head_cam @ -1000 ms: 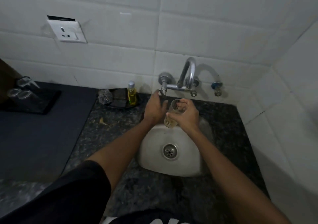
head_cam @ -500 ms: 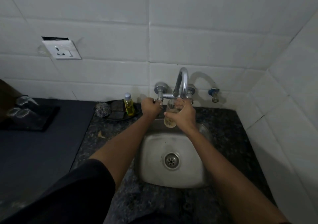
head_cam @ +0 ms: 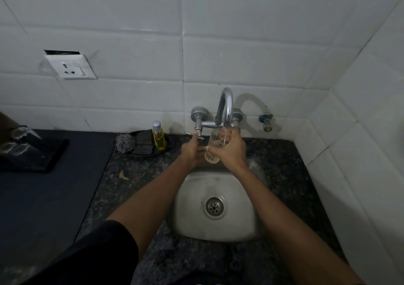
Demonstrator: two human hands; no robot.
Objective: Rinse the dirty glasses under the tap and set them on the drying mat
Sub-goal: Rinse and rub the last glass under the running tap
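Head view: the right hand wraps a drinking glass under the tap spout, over the sink; the left hand grips the valve handle. Wet glass could slip; overfilling might splash the counter.

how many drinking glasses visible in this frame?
3, possibly more. One clear drinking glass in the right hand under the chrome tap spout; two blurry clear glasses on the black tray far left. Others may be hidden there.
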